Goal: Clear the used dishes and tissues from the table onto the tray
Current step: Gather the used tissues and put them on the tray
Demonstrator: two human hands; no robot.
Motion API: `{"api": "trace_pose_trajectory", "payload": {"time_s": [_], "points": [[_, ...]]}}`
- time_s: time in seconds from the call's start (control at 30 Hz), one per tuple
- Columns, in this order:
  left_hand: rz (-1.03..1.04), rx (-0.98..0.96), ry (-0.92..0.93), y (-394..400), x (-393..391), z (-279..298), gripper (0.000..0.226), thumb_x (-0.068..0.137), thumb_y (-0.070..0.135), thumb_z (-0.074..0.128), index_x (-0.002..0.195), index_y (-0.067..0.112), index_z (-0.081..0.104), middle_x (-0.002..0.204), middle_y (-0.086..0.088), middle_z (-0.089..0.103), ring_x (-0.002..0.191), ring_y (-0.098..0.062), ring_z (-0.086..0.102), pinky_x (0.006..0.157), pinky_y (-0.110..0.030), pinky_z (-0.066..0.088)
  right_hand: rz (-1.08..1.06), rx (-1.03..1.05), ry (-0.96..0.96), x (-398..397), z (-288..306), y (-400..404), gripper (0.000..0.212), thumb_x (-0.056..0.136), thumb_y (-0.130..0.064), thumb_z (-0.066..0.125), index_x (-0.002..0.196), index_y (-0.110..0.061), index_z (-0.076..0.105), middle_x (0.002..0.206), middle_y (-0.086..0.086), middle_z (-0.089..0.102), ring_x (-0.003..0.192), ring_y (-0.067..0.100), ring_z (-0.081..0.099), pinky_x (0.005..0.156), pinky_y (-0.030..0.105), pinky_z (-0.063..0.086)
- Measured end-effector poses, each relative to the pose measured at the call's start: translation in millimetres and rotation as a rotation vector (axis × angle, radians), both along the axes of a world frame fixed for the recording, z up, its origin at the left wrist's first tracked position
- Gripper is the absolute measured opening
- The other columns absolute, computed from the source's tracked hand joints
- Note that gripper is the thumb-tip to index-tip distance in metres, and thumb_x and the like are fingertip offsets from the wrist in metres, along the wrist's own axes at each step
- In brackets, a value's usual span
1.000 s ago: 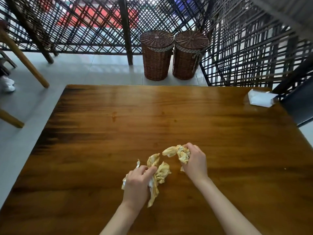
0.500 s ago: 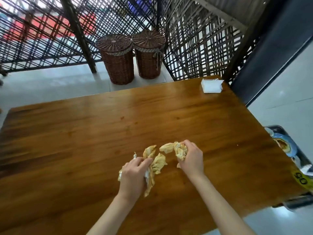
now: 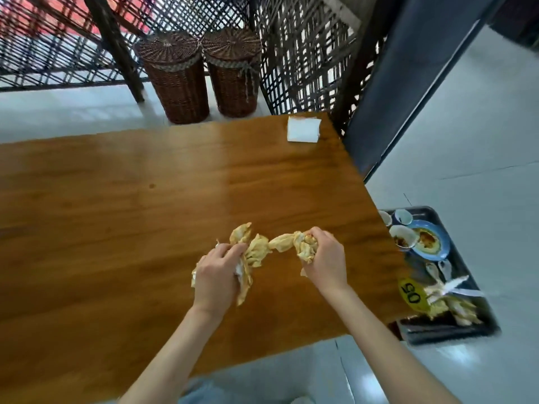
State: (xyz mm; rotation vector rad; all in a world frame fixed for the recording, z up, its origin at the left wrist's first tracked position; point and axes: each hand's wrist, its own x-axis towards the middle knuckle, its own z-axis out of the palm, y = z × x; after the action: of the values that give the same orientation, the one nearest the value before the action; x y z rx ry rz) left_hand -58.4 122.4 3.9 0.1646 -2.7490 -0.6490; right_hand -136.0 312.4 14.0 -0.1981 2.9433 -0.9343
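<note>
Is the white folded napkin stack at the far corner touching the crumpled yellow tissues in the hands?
Apart. The head view shows the white folded napkin stack with bare brown wooden table between it and the crumpled yellow tissues.

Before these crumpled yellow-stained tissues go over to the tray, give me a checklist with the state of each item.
1. Left hand grips its crumpled yellow-stained tissues: ok.
2. Right hand grips its own wad: ok.
3. No loose scraps left under the hands: cannot tell.
4. Dark rectangular tray in view, beside the wooden table on the right: ok.
5. Free room on the tray: cannot tell; bowls, blue plate and tissues fill most of it.
6. White tissue pack remains at the far corner: ok.
</note>
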Motion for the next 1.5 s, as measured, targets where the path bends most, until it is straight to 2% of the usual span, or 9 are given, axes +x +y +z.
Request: {"api": "trace_pose_trajectory", "payload": {"time_s": [0.23,0.4,0.77,0.9,0.97,1.1,1.17,1.33,1.5], "points": [[-0.063,0.045,-0.083,92.2,-33.4,6.8,0.040,0.067,0.007,0.083,0.105,0.011,0.070,0.089,-0.010,0.069,0.074,-0.027,0.066,0.061,-0.040,0.058,-0.012,-0.004,0.026,-20.8,3.1,100.3,0.015,0.078,-0.009,0.069,0.088,-0.013,0.059,0.082,-0.002,0.057,0.077,0.015,0.055,0.060,0.022,0.044],[-0.095,0.018,-0.064,133.1,-74.9,7.9,0.041,0.066,0.002,0.083,0.104,0.011,0.070,0.087,-0.011,0.069,0.072,-0.026,0.066,0.060,-0.039,0.058,-0.045,-0.006,0.049,-51.8,0.3,142.7,0.017,0.077,-0.010,0.070,0.089,-0.012,0.059,0.083,0.003,0.059,0.078,0.018,0.056,0.066,0.033,0.049],[-0.120,0.002,-0.050,210.5,-146.3,13.6,0.045,0.059,0.002,0.087,0.102,0.010,0.072,0.085,-0.013,0.069,0.073,-0.029,0.067,0.062,-0.038,0.058,-0.059,-0.064,0.092,-114.2,-6.1,213.1,0.018,0.076,-0.011,0.071,0.091,-0.013,0.060,0.081,0.001,0.061,0.075,0.016,0.055,0.061,0.021,0.038],[-0.098,0.030,-0.046,251.0,-159.3,14.8,0.043,0.066,0.003,0.084,0.106,0.012,0.070,0.089,-0.011,0.069,0.076,-0.027,0.066,0.065,-0.038,0.058,-0.049,-0.077,0.093,-133.5,-7.4,249.3,0.015,0.077,-0.010,0.069,0.090,-0.012,0.062,0.081,0.001,0.062,0.074,0.015,0.056,0.065,0.031,0.049],[-0.079,0.045,-0.041,276.6,-163.5,14.8,0.046,0.065,0.000,0.083,0.107,0.012,0.070,0.089,-0.011,0.068,0.076,-0.027,0.066,0.065,-0.038,0.057,-0.033,-0.088,0.099,-140.0,-7.3,271.3,0.010,0.078,-0.010,0.068,0.085,-0.012,0.061,0.075,-0.001,0.060,0.069,0.015,0.054,0.060,0.033,0.048],[-0.042,0.075,-0.035,345.9,-167.4,12.6,0.052,0.060,-0.007,0.082,0.106,0.013,0.069,0.089,-0.009,0.067,0.075,-0.026,0.064,0.063,-0.038,0.056,0.011,-0.090,0.103,-145.8,-7.8,332.8,0.016,0.076,-0.009,0.071,0.090,-0.012,0.064,0.077,0.001,0.062,0.070,0.012,0.049,0.058,0.018,0.032],[-0.043,0.095,-0.018,385.3,-172.0,10.6,0.050,0.061,-0.008,0.080,0.106,0.013,0.069,0.086,-0.007,0.066,0.073,-0.025,0.063,0.060,-0.036,0.054,0.010,-0.095,0.099,-148.8,-8.1,368.3,0.017,0.074,-0.007,0.074,0.086,-0.011,0.063,0.077,-0.001,0.060,0.069,0.012,0.050,0.057,0.013,0.031],[-0.038,0.157,0.019,468.1,-188.2,-4.7,0.044,0.064,-0.003,0.081,0.104,0.012,0.070,0.082,-0.007,0.066,0.069,-0.024,0.062,0.059,-0.033,0.054,-0.001,-0.088,0.044,-157.1,-26.3,443.5,0.019,0.072,-0.002,0.072,0.082,-0.012,0.060,0.074,-0.005,0.054,0.071,0.018,0.055,0.059,0.027,0.043],[-0.013,0.200,-0.061,526.8,-184.6,-54.6,0.039,0.067,-0.002,0.079,0.103,0.012,0.071,0.082,-0.006,0.067,0.069,-0.024,0.063,0.059,-0.039,0.054,-0.031,-0.080,-0.040,-159.5,-80.9,506.9,0.013,0.078,-0.012,0.071,0.086,-0.011,0.061,0.077,0.000,0.059,0.070,0.016,0.055,0.055,0.014,0.035]]}}
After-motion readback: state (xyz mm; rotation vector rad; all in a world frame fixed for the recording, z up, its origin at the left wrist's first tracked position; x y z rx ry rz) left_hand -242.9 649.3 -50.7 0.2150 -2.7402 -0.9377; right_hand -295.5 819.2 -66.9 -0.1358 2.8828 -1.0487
